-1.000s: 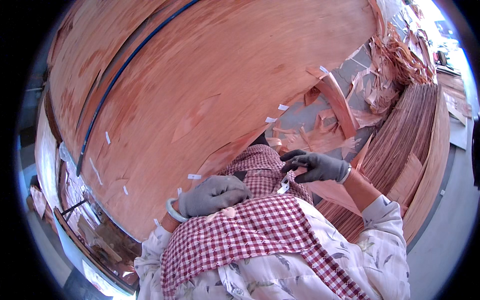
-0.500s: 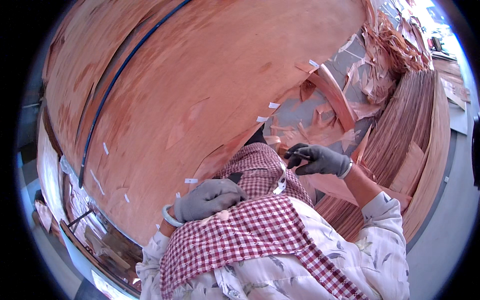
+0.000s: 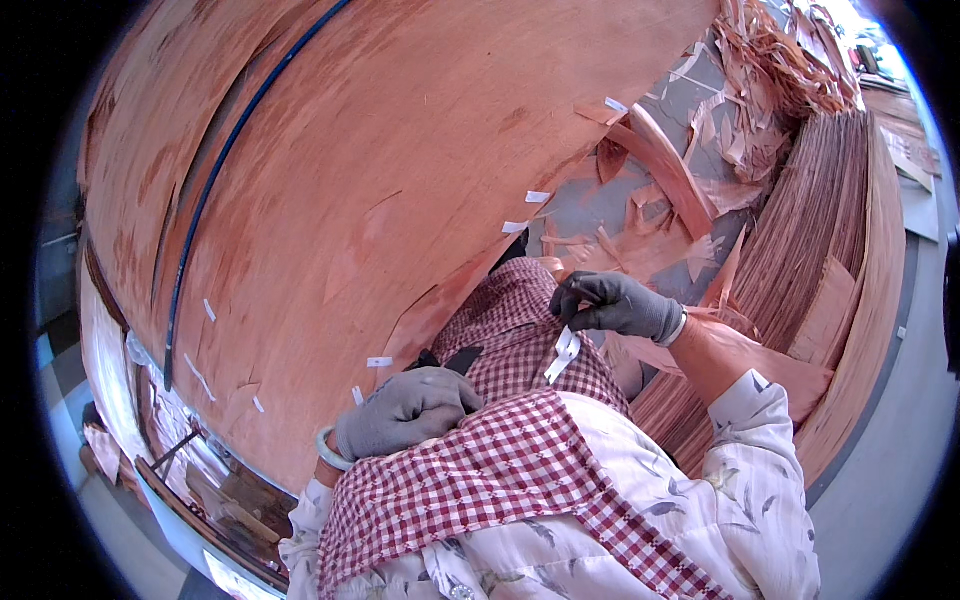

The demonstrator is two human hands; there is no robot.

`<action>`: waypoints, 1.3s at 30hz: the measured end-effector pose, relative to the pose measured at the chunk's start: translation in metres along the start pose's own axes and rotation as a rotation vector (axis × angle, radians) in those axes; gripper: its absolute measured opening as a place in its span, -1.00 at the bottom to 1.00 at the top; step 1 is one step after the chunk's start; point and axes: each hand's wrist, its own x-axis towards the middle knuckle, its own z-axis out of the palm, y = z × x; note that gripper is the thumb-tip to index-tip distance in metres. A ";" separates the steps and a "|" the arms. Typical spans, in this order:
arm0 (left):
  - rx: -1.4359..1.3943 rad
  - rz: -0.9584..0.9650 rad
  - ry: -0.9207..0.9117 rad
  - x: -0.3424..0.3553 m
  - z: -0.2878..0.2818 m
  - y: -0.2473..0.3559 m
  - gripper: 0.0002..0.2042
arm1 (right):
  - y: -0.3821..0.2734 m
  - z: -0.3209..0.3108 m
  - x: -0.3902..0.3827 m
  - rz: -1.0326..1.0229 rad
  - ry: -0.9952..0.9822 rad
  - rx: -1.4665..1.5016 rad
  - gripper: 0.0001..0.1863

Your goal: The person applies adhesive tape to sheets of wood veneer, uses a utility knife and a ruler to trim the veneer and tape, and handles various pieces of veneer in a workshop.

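Note:
My left hand [image 3: 408,410], in a grey glove, is curled at the edge of the red-and-white checked apron [image 3: 450,450]. Its fingertips are hidden, so what they hold is unclear. My right hand [image 3: 622,305], also gloved, is closed in a pinch above my lap, with a thin dark tool [image 3: 588,294] partly showing between its fingers. Just under those fingers a white tape strip [image 3: 563,356] hangs down over the apron; whether the fingers touch it I cannot tell. A large reddish wood veneer sheet [image 3: 400,170] spreads beyond both hands, with short white tape pieces [image 3: 380,362] along its near edge.
A long dark blue hose or rod [image 3: 215,170] lies curved across the veneer's left side. To the right stands a thick veneer stack [image 3: 810,230]. Torn veneer scraps [image 3: 660,175] litter the grey floor, heaped higher at the far right [image 3: 780,70]. Clear plastic wrapping [image 3: 165,400] lies lower left.
My right hand has moved slightly left and up, its fingers closing more, and the thin tool shows less. The white strip now hangs straighter below it. My left hand has shifted slightly left.

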 end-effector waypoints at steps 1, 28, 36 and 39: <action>-0.008 -0.010 -0.006 0.001 0.000 -0.001 -0.78 | 0.007 -0.002 -0.002 0.019 0.073 0.112 -0.80; -0.061 -0.095 0.056 0.001 0.003 -0.018 -0.75 | -0.036 0.012 -0.016 -0.156 -0.159 -0.292 -0.67; -0.056 -0.099 0.032 -0.002 0.001 -0.027 -0.77 | -0.026 -0.002 -0.028 0.049 -0.074 0.190 -0.80; -0.038 -0.088 -0.002 0.001 -0.001 -0.018 -0.77 | -0.024 -0.002 -0.037 -0.086 0.020 0.119 -0.65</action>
